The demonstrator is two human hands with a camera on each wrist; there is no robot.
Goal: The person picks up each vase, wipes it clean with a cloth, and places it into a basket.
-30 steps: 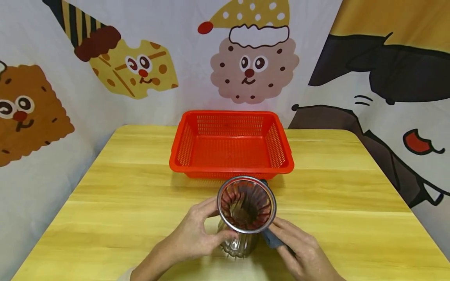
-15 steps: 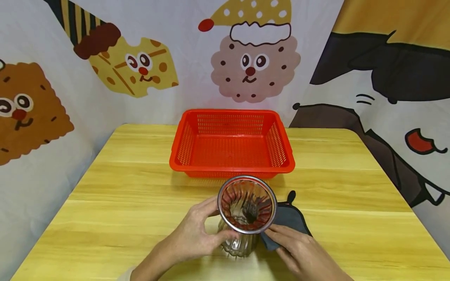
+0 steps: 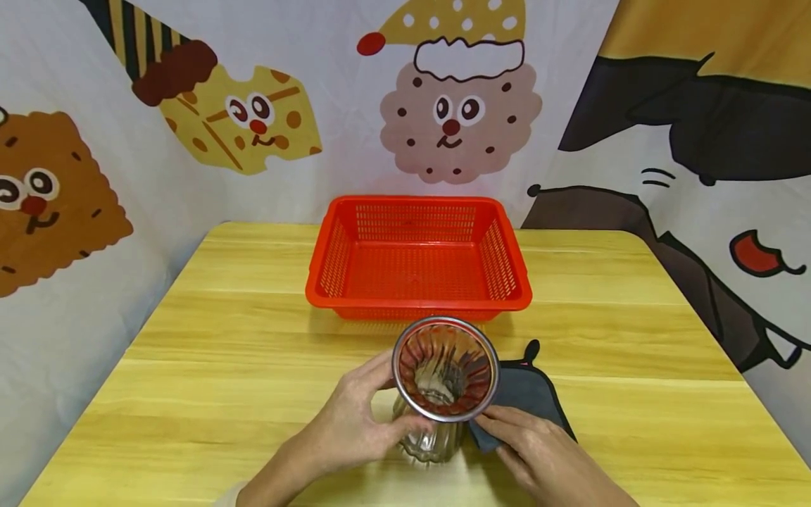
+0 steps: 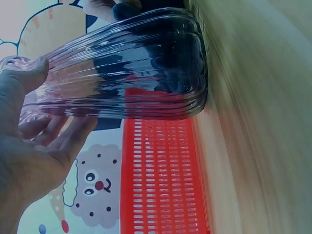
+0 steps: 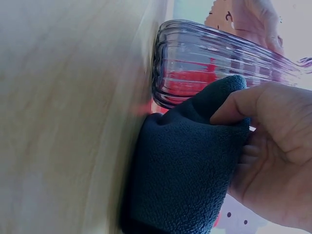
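A clear ribbed glass vase [image 3: 434, 440] with a flared, dark-edged rim stands upright near the table's front. My left hand [image 3: 357, 422] grips it just below the rim, thumb in front and fingers behind; the left wrist view shows the ribbed glass wall [image 4: 141, 63] beyond that hand. To the right of the vase, my right hand [image 3: 538, 443] pinches a dark grey cloth [image 3: 522, 391] with a hanging loop. In the right wrist view the cloth [image 5: 185, 170] droops from thumb and fingers beside the glass, its lower end near the tabletop.
A red plastic basket [image 3: 418, 306] with slotted walls sits behind the vase, nothing in it. The wood-grain table [image 3: 222, 338] spreads out on both sides. A white curtain [image 3: 345, 105] with cartoon figures hangs behind it.
The cloth, mostly hidden behind the vase and right hand a second ago, now lies spread out to the right of the vase. The left hand and the vase have hardly moved.
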